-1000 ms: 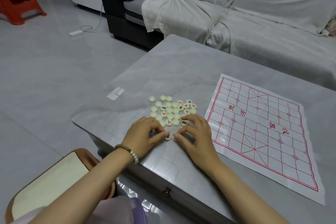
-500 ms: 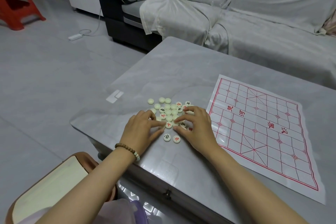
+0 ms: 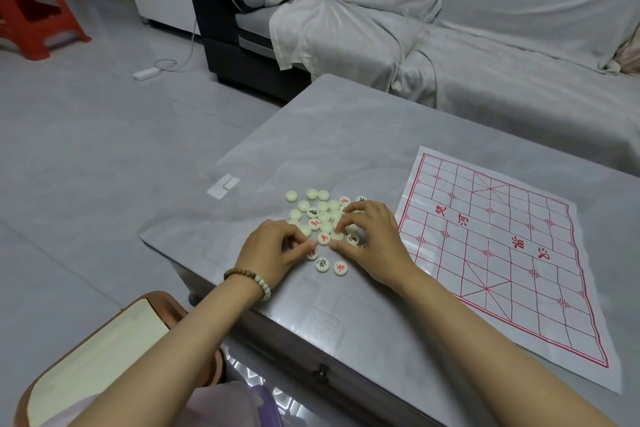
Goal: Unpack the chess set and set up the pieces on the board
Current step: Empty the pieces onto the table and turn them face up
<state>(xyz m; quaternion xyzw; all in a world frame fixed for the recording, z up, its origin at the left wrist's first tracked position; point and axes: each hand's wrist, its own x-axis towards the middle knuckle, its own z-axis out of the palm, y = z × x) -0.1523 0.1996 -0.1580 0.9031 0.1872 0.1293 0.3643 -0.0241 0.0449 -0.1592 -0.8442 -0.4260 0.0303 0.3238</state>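
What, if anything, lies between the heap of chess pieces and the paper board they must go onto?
No object visibly does. The chess pieces lie just left of the paper board; only the person's right hand is over the strip of table between.

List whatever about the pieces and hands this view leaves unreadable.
1. Head view: the blank-topped pieces show no character from above.
2. Head view: some pieces lie under the right hand, covered by its fingers, so their number and markings are hidden.
3. Head view: the red-marked piece is half covered by the thumb of the left hand. Its character is unreadable, and whether it is pinched is unclear.
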